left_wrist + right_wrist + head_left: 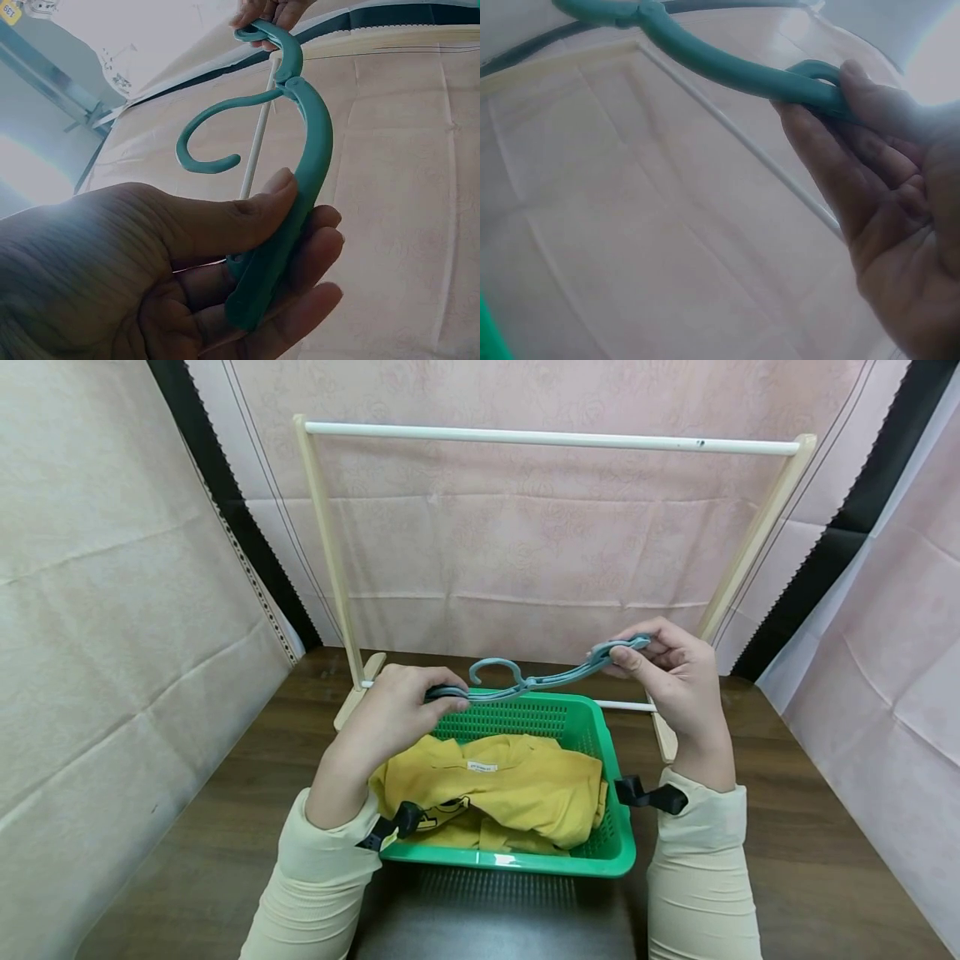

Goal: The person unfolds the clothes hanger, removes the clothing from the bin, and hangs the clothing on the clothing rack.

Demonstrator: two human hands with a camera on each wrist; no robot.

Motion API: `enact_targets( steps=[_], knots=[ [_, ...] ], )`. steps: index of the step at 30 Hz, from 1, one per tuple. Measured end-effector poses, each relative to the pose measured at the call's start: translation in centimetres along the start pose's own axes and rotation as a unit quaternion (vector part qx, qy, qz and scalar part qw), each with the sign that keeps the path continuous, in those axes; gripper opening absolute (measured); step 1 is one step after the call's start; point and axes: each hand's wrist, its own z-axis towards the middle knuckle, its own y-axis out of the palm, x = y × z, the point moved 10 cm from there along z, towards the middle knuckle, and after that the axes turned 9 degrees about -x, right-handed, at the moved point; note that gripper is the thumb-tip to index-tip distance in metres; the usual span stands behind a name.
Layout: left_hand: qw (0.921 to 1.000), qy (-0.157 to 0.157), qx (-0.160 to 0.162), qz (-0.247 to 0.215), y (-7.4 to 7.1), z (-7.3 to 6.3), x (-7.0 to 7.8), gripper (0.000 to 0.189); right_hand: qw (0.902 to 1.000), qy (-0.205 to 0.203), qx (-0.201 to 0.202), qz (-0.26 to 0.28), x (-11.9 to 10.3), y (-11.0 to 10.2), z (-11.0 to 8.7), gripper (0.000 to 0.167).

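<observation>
Both hands hold a blue-green plastic clothes hanger (558, 678) by its two ends, above the back of a green basket (619, 827). My left hand (397, 703) grips one end between thumb and fingers; in the left wrist view the hanger's arm (315, 150) crosses the palm side of the fingers. My right hand (667, 672) pinches the other end, which is raised higher than the left one. The hanger's hook (495, 663) points to the left. Inside the basket lies a crumpled yellow garment (525, 785) with a white neck label and a dark print partly hidden.
Behind the basket stands a rack with a white top bar (525, 437), wooden posts (327, 543) and a low white rod (626, 705). A brown wooden tabletop (810, 827) lies beneath. Pale fabric walls (135, 610) enclose the back and sides.
</observation>
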Motion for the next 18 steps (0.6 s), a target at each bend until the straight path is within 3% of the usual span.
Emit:
enact_targets(
  steps=[7, 13, 18],
  knots=[
    [0.9998, -0.003, 0.003, 0.021, -0.05, 0.0, 0.02, 0.008, 0.9999, -0.005, 0.01, 0.006, -0.03, -0.1, 0.06, 0.012],
    [0.9999, -0.001, -0.005, 0.013, 0.12, 0.08, 0.0, 0.01, 0.9996, -0.015, 0.018, 0.018, -0.18, -0.02, 0.23, 0.014],
    [0.9996, 0.009, 0.024, 0.013, -0.56, -0.02, 0.28, 0.01, 0.9994, -0.009, 0.024, 0.023, 0.0, -0.04, 0.27, 0.016]
  ],
)
